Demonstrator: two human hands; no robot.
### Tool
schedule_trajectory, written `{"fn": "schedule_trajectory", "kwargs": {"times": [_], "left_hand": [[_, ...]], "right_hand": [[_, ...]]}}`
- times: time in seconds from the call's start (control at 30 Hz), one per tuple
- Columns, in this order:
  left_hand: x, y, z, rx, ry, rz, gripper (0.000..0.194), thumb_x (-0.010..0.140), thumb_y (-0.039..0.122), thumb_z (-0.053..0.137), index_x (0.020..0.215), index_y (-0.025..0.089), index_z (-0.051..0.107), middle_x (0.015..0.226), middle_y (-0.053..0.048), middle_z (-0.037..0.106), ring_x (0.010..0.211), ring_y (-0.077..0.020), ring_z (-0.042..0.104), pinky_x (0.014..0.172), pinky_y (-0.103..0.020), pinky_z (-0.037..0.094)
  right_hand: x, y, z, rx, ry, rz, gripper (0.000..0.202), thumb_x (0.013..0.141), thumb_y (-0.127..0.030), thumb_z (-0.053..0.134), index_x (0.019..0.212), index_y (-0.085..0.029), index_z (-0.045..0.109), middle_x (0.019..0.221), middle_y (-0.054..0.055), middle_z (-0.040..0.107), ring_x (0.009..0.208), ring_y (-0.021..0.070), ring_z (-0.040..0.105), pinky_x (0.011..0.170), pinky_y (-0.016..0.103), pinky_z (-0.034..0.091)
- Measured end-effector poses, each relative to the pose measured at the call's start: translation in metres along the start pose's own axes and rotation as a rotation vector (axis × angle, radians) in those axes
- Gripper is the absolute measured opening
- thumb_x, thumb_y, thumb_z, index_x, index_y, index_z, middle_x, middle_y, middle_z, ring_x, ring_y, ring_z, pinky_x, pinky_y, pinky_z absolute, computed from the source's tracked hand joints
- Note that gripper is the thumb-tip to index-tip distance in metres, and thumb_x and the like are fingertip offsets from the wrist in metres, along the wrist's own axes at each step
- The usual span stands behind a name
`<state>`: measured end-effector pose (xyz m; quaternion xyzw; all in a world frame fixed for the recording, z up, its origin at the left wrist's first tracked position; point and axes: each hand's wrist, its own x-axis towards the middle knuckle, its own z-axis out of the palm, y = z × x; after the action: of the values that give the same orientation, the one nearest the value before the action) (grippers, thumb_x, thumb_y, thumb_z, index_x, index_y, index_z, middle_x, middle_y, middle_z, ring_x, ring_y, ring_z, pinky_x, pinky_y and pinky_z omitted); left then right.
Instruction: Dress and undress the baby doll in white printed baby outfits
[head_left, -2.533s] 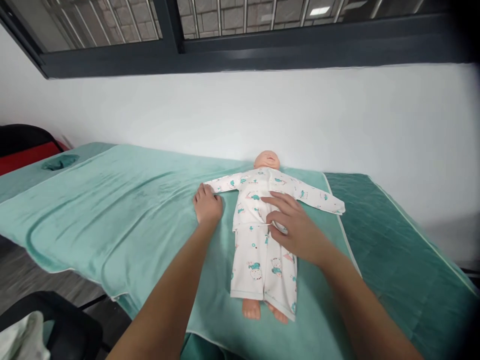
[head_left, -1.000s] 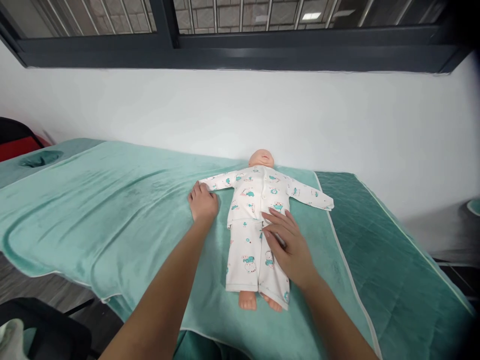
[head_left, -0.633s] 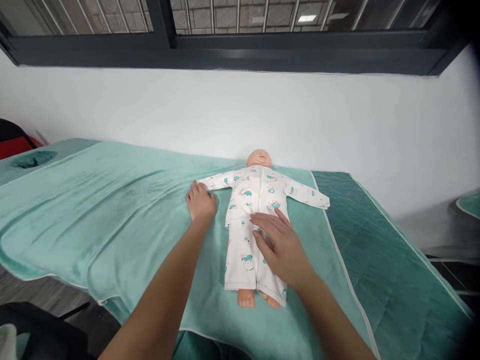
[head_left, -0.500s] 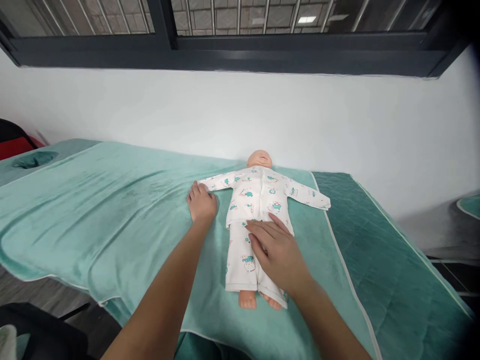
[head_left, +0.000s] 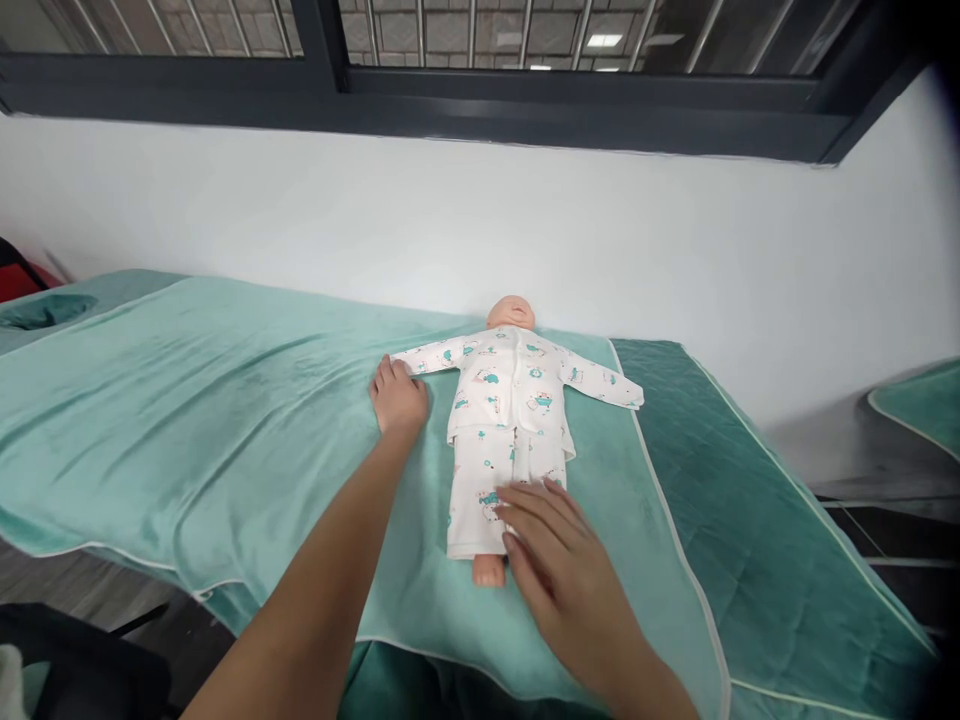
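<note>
A baby doll point(head_left: 512, 312) lies on its back on a light green blanket point(head_left: 247, 400), its arms spread to the sides. It wears a white printed long-sleeved top point(head_left: 506, 385) and matching trousers point(head_left: 480, 480). My left hand point(head_left: 399, 395) rests with its fingers laid over the end of the sleeve at the left, hiding the doll's hand there. Over the lower trouser leg at the right is my right hand point(head_left: 566, 575), fingers extended and slightly bent, gripping nothing. It covers that leg's hem and foot; the other foot point(head_left: 489, 570) shows.
Under the blanket is a bed with a darker green quilted cover point(head_left: 757, 510), set against a white wall point(head_left: 337, 220). A dark window frame point(head_left: 570, 110) runs above. A black chair-like object point(head_left: 75, 660) stands at the lower left, and another green-covered surface point(head_left: 922, 405) at the right.
My right hand has moved down from the doll's waist to the lower trouser leg. My left hand stays at the sleeve end. The view has shifted slightly.
</note>
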<state>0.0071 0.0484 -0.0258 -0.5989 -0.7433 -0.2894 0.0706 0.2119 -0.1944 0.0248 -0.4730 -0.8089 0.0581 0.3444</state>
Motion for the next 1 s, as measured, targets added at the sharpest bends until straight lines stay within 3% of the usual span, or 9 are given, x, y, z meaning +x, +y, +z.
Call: {"fn": "schedule_trajectory", "kwargs": {"times": [0.17, 0.33, 0.63, 0.77, 1.0], "left_hand": [[0.0, -0.001, 0.001, -0.036, 0.016, 0.013, 0.048, 0.086, 0.023, 0.044, 0.132, 0.012, 0.051, 0.152, -0.016, 0.04, 0.139, -0.0312, 0.039, 0.115, -0.046, 0.03], [0.001, -0.003, 0.003, -0.039, 0.031, 0.02, 0.048, 0.086, 0.022, 0.043, 0.132, 0.011, 0.052, 0.151, -0.017, 0.042, 0.137, -0.032, 0.04, 0.114, -0.047, 0.032], [0.002, -0.004, 0.007, -0.023, 0.057, 0.032, 0.047, 0.085, 0.022, 0.044, 0.129, 0.011, 0.053, 0.149, -0.017, 0.045, 0.133, -0.0321, 0.044, 0.111, -0.048, 0.034], [0.001, -0.003, 0.007, -0.019, 0.043, 0.034, 0.047, 0.085, 0.022, 0.043, 0.13, 0.01, 0.052, 0.149, -0.017, 0.045, 0.134, -0.0316, 0.043, 0.111, -0.048, 0.034], [0.001, -0.003, 0.006, -0.025, 0.026, 0.028, 0.047, 0.086, 0.022, 0.043, 0.13, 0.01, 0.052, 0.15, -0.017, 0.044, 0.134, -0.0311, 0.042, 0.112, -0.048, 0.032]], "right_hand": [[-0.027, -0.011, 0.012, -0.148, 0.003, 0.056, 0.038, 0.091, -0.011, 0.046, 0.125, -0.025, 0.053, 0.141, 0.005, 0.056, 0.138, 0.0278, 0.043, 0.114, 0.058, 0.033], [-0.03, -0.015, 0.023, -0.245, 0.036, 0.153, 0.021, 0.091, -0.019, 0.054, 0.111, -0.025, 0.059, 0.149, 0.005, 0.048, 0.143, 0.0331, 0.035, 0.113, 0.064, 0.027], [-0.024, -0.016, 0.033, -0.239, 0.04, 0.122, 0.012, 0.091, -0.025, 0.061, 0.101, -0.025, 0.055, 0.146, 0.003, 0.05, 0.144, 0.0285, 0.032, 0.116, 0.06, 0.022], [-0.026, -0.014, 0.035, -0.201, 0.093, 0.127, 0.014, 0.091, -0.032, 0.064, 0.098, -0.026, 0.053, 0.142, 0.003, 0.053, 0.143, 0.0281, 0.032, 0.116, 0.059, 0.023], [-0.03, -0.013, 0.04, -0.157, 0.131, 0.165, 0.016, 0.089, -0.03, 0.065, 0.093, -0.025, 0.05, 0.142, 0.005, 0.052, 0.143, 0.0284, 0.033, 0.114, 0.058, 0.027]]}}
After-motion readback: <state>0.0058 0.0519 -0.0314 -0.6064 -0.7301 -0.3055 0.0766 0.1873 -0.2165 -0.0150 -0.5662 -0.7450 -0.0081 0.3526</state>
